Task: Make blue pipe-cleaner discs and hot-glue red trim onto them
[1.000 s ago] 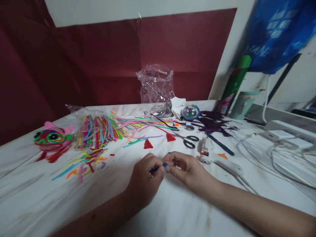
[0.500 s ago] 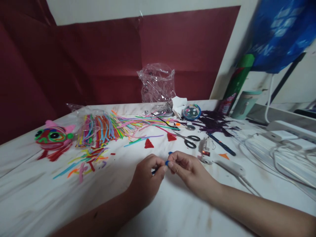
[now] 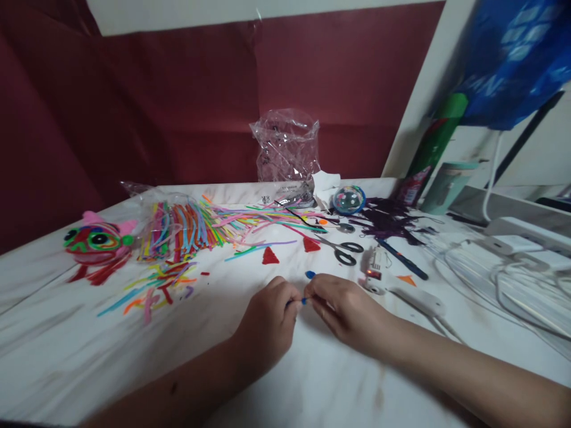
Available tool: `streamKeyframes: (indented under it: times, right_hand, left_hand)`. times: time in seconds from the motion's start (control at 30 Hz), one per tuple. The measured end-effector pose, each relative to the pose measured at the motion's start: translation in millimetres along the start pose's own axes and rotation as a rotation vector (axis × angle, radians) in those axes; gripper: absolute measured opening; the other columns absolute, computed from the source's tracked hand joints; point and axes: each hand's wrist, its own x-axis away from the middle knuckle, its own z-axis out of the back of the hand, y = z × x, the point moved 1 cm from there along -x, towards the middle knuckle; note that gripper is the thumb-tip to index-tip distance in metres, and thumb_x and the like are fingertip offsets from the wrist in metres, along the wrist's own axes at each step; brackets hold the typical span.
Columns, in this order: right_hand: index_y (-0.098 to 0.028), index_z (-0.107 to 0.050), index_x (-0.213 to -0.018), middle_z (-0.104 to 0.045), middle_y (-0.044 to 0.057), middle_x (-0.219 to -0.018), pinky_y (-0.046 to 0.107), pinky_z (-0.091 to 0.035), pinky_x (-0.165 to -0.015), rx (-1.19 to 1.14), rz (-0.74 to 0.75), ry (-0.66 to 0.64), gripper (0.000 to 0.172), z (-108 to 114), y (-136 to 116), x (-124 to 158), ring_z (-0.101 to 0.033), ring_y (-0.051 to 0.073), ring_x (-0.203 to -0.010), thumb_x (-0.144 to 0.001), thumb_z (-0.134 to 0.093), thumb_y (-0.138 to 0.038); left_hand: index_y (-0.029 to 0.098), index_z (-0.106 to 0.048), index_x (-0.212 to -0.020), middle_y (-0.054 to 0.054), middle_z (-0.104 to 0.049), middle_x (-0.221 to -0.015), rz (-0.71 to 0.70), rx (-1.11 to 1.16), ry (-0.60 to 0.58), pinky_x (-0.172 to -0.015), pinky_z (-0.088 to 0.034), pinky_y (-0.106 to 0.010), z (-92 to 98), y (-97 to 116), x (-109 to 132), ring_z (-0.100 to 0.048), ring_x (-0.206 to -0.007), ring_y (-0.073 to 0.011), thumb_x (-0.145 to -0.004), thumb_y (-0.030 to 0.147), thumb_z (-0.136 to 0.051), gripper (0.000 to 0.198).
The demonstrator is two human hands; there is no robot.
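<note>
My left hand (image 3: 267, 324) and my right hand (image 3: 345, 309) meet low over the white table (image 3: 66, 351), fingertips pinched together on a short blue pipe cleaner piece (image 3: 300, 302). A small blue bit (image 3: 310, 274) lies just beyond the fingers. Two red triangles (image 3: 269, 256) lie past it. Scissors (image 3: 341, 249) rest to the right of them.
A pile of coloured pipe cleaners (image 3: 196, 229) and cut scraps (image 3: 151, 285) spreads at the left, beside a red and green craft animal (image 3: 96, 244). A crumpled clear bag (image 3: 285, 151), a glitter ball (image 3: 348, 199), purple shreds (image 3: 388, 220), a blue pen (image 3: 401, 258) and white cables (image 3: 513, 279) lie behind and right.
Both hands have stayed pinched on the blue piece, fingers shifting slightly. The view has tilted a little, so the table's things sit slightly higher and to the right.
</note>
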Motion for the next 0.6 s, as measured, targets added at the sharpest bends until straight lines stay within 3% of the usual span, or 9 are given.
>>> streamKeyframes:
  times: [0.2,0.33,0.43,0.6]
  right_hand:
    - [-0.016,-0.057,-0.074,-0.059,0.006,-0.067,0.028,-0.043,-0.058,-0.005,-0.039,-0.006,0.019,-2.5,0.8,1.2,-0.053,0.017,-0.062,-0.083,-0.04,-0.013]
    - [-0.018,-0.061,-0.081,-0.062,0.003,-0.072,0.028,-0.045,-0.064,-0.455,-0.314,0.073,0.014,-1.9,0.2,-2.0,-0.056,0.016,-0.067,-0.083,-0.051,-0.027]
    - [-0.019,-0.063,-0.084,-0.06,0.0,-0.068,0.028,-0.044,-0.062,-0.749,-0.49,0.122,0.023,-5.6,-1.2,-3.7,-0.055,0.014,-0.064,-0.076,-0.06,-0.04]
    - [-0.019,-0.062,-0.075,-0.055,-0.002,-0.062,0.027,-0.04,-0.056,-0.779,-0.524,0.203,0.026,-12.6,-5.5,-0.5,-0.048,0.013,-0.058,-0.07,-0.065,-0.045]
  left_hand:
    - [0.017,-0.046,-0.065,0.0,-0.048,-0.066,-0.058,-0.037,-0.015,-0.058,-0.036,-0.024,2.3,3.7,-0.7,-0.048,-0.063,-0.0135,-0.077,0.009,-0.044,0.015]
    - [0.017,-0.049,-0.064,0.002,-0.048,-0.064,0.088,0.144,0.113,-0.056,-0.036,-0.022,10.1,9.9,-3.4,-0.048,-0.06,-0.0116,-0.074,0.01,-0.047,0.013]
    - [0.017,-0.051,-0.063,0.002,-0.05,-0.063,0.175,0.293,0.148,-0.058,-0.038,-0.022,13.9,13.3,-3.8,-0.048,-0.06,-0.011,-0.076,0.015,-0.048,0.013]
    - [0.017,-0.052,-0.062,0.003,-0.049,-0.06,0.179,0.313,0.148,-0.056,-0.037,-0.021,11.2,14.1,-2.1,-0.046,-0.057,-0.0103,-0.076,0.017,-0.049,0.014]
